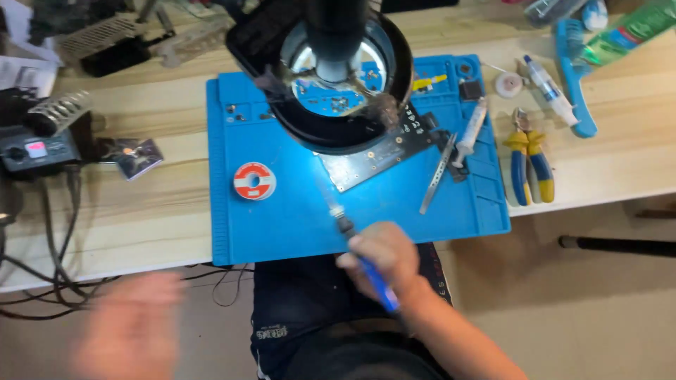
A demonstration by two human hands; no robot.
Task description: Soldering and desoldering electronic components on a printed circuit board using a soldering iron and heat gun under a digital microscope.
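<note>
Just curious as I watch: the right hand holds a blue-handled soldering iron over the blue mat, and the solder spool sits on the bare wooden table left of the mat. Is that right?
Not quite. The head view shows the solder spool lying on the blue mat itself, near its left side, not on the wooden table. The rest holds: the right hand grips a blue-handled soldering iron over the mat.

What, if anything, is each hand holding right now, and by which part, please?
The right hand grips a soldering iron by its blue handle, tip toward the circuit board. The left hand is blurred and appears to be holding nothing.
</note>
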